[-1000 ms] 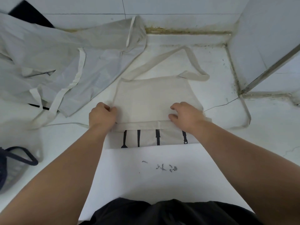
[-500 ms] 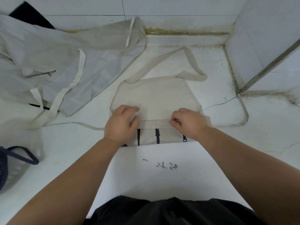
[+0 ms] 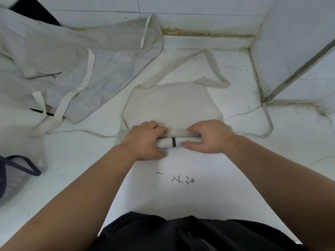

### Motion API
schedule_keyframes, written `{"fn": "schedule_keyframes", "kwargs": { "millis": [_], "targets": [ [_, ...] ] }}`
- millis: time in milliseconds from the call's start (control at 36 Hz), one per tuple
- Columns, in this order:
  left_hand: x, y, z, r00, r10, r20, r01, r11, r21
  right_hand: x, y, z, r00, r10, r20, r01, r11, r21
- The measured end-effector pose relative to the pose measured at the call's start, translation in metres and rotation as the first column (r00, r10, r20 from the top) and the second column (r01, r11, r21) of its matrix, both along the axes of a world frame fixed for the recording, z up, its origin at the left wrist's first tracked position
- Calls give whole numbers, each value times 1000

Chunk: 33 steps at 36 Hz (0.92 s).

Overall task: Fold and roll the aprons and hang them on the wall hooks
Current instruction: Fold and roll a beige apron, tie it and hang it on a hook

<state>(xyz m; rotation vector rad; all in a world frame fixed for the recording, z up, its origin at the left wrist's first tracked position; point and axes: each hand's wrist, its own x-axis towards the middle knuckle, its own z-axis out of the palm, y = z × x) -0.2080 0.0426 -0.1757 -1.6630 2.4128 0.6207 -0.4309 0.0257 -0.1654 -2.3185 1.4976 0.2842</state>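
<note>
A folded beige apron (image 3: 172, 104) lies flat on the white tiled floor in front of me. Its near end is rolled into a short tube with a black stripe (image 3: 174, 141) showing. My left hand (image 3: 145, 140) grips the left part of the roll, fingers curled over it. My right hand (image 3: 208, 136) grips the right part the same way. The apron's neck loop (image 3: 213, 69) lies beyond it, and a tie strap (image 3: 268, 122) trails to the right.
More pale grey aprons (image 3: 72, 69) lie spread in a heap at the left. A dark mesh basket (image 3: 14, 178) sits at the left edge. A white sheet with scribbles (image 3: 181, 180) lies under my arms. Tiled walls and a metal-edged corner (image 3: 290, 78) close the right.
My hands have rolled the apron's near end up and away from me; the black stripes that lay flat are now wrapped into the roll. My left hand moved right onto the roll.
</note>
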Motion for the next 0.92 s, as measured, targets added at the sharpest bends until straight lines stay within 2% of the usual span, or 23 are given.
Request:
{"fn": "schedule_keyframes", "kwargs": {
  "millis": [83,167,222,278,333,389,472,528,611,722,833,917],
  "targets": [
    [6,-14,12,991,60,-116,-52,996,71,2,-16,15,1000,-20,-13,22,990,137],
    [14,-35,27,974,156,-164,-100,946,307,3,-39,23,999,-28,-21,32,973,230],
    [18,-48,34,952,231,-201,-124,891,437,3,-52,27,998,-64,-19,66,974,218],
    [21,-58,36,935,282,-217,-150,865,480,2,-63,30,995,-86,-43,91,984,150],
    [20,-68,31,951,261,-166,-187,912,365,2,-70,30,991,-110,-82,115,992,59],
    [17,-74,23,978,204,-50,-196,971,135,5,-72,25,984,-135,-116,134,991,-18],
    [5,-73,9,990,40,137,-19,988,-152,12,-67,5,982,-103,-157,83,988,-127],
    [-4,-63,-2,988,-23,152,49,985,-166,18,-58,-11,987,-76,-143,63,994,-89],
    [-16,-39,-19,991,58,120,-42,990,-133,25,-39,-27,985,-76,-157,75,997,-18],
    [-23,-13,-37,988,149,47,-144,985,-96,23,-28,-36,981,-47,-188,28,995,-99],
    [-17,-15,-41,992,102,73,-97,993,-69,20,-25,-36,974,147,-173,-161,985,-65],
    [-13,-18,-37,997,65,45,-64,998,-30,16,-27,-35,980,152,-126,-155,988,-12]
  ]
}}
